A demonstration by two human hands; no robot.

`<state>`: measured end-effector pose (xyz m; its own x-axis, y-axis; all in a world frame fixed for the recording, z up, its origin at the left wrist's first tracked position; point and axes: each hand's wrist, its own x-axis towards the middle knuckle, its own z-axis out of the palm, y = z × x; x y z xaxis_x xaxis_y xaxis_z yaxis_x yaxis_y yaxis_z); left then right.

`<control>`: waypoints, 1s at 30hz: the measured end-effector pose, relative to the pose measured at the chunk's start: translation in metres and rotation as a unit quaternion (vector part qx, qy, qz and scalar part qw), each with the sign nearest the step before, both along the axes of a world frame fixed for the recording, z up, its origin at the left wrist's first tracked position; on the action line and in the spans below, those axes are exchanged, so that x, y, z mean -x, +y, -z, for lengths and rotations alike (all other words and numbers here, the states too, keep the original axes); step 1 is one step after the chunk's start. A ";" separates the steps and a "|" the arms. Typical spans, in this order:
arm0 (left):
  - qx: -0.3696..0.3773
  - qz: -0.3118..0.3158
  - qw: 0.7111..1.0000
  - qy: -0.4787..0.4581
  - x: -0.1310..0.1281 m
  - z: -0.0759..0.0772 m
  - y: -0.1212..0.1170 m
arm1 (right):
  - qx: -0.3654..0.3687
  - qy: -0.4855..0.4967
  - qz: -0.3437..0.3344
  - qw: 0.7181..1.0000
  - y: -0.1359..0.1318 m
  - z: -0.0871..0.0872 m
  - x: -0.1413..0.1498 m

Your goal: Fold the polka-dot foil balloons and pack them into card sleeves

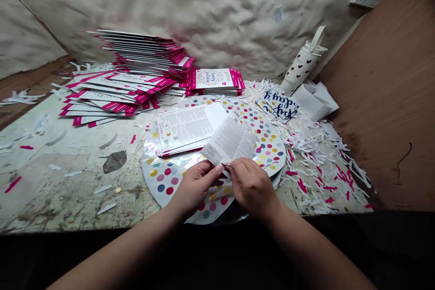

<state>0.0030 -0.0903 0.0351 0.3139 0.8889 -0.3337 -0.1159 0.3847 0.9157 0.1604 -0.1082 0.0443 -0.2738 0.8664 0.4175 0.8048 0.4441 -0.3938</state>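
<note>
A printed paper packet (233,138), covered in small text, is tilted up in front of me. My left hand (200,183) pinches its near edge between thumb and fingers. Right beside it, my right hand (251,186) has its fingers closed at the same edge; what small bit they grip there is partly hidden. Beneath both hands lie round sheets with coloured polka dots (166,179), which look like flat foil balloons. A short pile of similar printed packets (185,127) rests on the dotted sheets, just behind my left hand.
Tall stacks of pink-edged packets (146,54) stand at the back left, with a smaller stack (217,79) beside them. White and pink paper scraps (316,158) cover the right side. A heart-patterned tumbler (302,65) leans near the wall, by a blue-lettered piece (280,104).
</note>
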 end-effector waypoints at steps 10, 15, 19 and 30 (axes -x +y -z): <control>-0.385 0.010 0.845 0.370 0.009 -0.035 0.013 | 0.026 -0.020 0.201 0.979 0.013 -0.022 -0.068; -0.579 0.137 0.749 0.293 0.021 -0.076 0.024 | 0.051 0.197 -0.045 0.978 0.020 -0.038 -0.068; -0.504 0.116 0.827 0.222 0.046 -0.073 0.041 | 0.295 0.388 -0.067 0.871 0.029 -0.014 -0.056; -0.509 -0.226 0.454 0.696 0.160 -0.165 0.223 | 0.537 0.000 -0.143 0.831 0.027 0.010 -0.070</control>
<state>-0.1571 0.1329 0.1999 0.1378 0.6737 0.7261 0.9905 -0.0946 -0.1002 0.2301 -0.0808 0.0345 -0.5329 0.6389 -0.5548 0.7271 0.0104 -0.6865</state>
